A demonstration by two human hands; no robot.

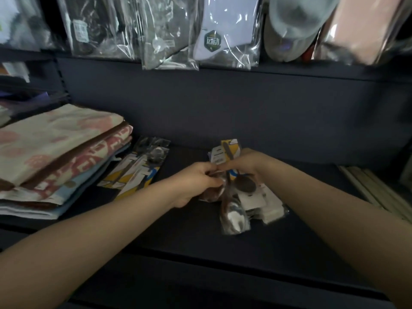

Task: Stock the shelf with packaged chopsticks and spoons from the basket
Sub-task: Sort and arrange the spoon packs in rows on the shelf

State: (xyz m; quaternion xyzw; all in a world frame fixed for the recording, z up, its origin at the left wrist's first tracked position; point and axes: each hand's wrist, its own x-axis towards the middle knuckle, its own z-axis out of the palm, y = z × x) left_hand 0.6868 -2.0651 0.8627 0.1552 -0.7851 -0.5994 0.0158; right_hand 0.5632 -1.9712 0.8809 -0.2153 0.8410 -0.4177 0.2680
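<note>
At the left of the frame I see folded towels [55, 157], then a spoon pack [133, 172] lying flat on the dark shelf [189, 237]. At centre my left hand [196, 184] and right hand [243, 163] meet — both pinching the spoon packages [236, 197].

Glossy clear plastic round seemingly metal spoons [234, 204], matt dark shelf [200, 237], soft patterned cloth towels [55, 152]

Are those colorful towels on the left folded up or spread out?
Folded. The towels lie in a flat stack on the shelf, with layered folded edges showing at the side.
</note>
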